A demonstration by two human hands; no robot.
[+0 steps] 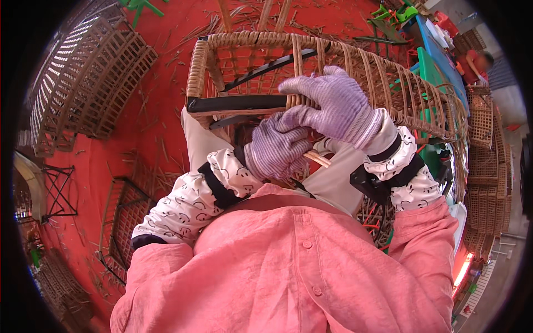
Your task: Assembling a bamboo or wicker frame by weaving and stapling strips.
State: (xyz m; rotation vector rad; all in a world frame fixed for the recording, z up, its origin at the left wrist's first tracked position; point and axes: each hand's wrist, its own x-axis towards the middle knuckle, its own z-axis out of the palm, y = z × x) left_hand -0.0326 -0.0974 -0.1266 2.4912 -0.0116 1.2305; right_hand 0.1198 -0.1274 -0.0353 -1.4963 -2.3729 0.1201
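Observation:
A wicker basket (261, 39) with a black metal frame lies across my lap, its open weave facing up. Rattan wraps its far rim and part of the near black bar (239, 104). My right hand (338, 105), in a lavender knit glove, curls over that bar, thumb and forefinger on either side of the wrapped part. Just below the bar, my gloved left hand (277, 145) is closed, its fingertips close to my right thumb. What it grips is hidden. Pale rattan ends (319, 159) stick out beside it.
Stacked wicker baskets (91, 77) stand at the left, more baskets (483, 183) at the right. A black-framed woven piece (125, 222) lies on the red floor (161, 105) among scattered rattan scraps. A blue table (441, 53) is at far right, with another person (474, 66) beyond.

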